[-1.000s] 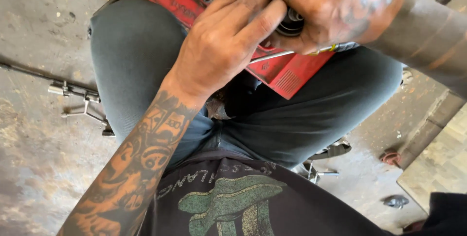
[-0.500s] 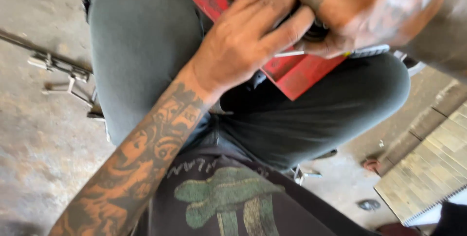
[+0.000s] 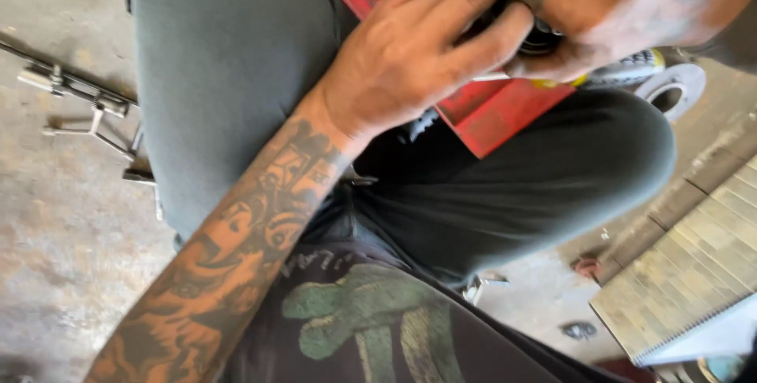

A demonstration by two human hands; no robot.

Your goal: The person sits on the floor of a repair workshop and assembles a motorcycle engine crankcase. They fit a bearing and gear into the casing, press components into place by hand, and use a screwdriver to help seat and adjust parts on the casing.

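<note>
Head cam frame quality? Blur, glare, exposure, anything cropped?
Head view: hard daylight, right hand partly blown out along the top-right edge and cropped by the frame; left hand evenly lit, slightly soft from motion; the small dark part both hands grip sits in shadow, detail unreadable; red metal piece saturated but clear; tools on the floor at left are soft.

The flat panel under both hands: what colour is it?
Red panel, clearest in the head view.
</note>
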